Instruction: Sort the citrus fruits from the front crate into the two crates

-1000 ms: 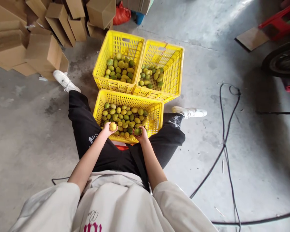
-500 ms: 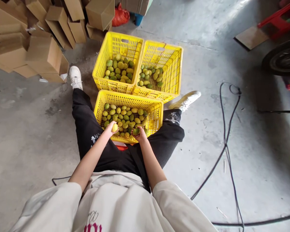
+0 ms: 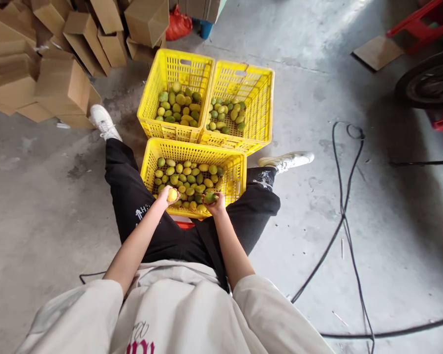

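Note:
My left hand (image 3: 165,196) is closed around a yellow oval fruit (image 3: 172,195), held above the left front part of the near yellow crate (image 3: 238,178). In my right hand (image 3: 218,204) lies a green oval fruit (image 3: 210,198), with the fingers curled round it, over the same crate's front right. Beneath both hands, many yellow and green fruits (image 3: 189,179) cover much of the crate's floor. The exact kind of fruit is hard to tell. The near crate stands between my spread legs.
Behind it, a left yellow crate (image 3: 150,98) and a right yellow crate (image 3: 261,113) stand side by side, both holding fruit. Cardboard boxes (image 3: 61,86) pile up at far left. Black cable (image 3: 342,211) lies on the floor at right, near a wheel (image 3: 428,81).
My right hand has turned and opened up a little, so more of the green fruit shows. My left hand still holds the yellow fruit. Both feet have shifted outward, and the view has moved slightly.

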`<state>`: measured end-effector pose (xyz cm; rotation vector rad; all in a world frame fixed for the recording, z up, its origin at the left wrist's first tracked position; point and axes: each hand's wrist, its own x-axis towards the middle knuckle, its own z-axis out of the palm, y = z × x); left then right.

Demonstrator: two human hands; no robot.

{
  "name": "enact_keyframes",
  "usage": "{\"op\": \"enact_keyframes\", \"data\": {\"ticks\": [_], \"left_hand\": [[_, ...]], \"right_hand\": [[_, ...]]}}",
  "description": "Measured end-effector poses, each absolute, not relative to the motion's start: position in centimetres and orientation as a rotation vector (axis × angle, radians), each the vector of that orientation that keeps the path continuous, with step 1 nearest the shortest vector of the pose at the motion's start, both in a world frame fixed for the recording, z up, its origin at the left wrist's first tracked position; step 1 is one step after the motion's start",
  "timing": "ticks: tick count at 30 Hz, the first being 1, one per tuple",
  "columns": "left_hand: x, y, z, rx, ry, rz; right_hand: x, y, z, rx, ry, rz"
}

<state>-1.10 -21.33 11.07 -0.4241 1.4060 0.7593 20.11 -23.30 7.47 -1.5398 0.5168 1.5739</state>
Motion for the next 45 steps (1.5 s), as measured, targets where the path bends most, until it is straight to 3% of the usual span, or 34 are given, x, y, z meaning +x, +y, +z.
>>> {"op": "enact_keyframes", "data": {"ticks": [16, 45], "left_hand": [[-0.8, -21.8, 11.6, -0.262, 1.545, 0.725], [-1.7, -21.3, 11.4, -0.427, 1.510, 0.773]], "right_hand": [[19.3, -23.3, 7.3, -1.671, 0.444, 1.639], [20.5, -23.0, 7.5, -1.487, 0.548, 1.512]]}}
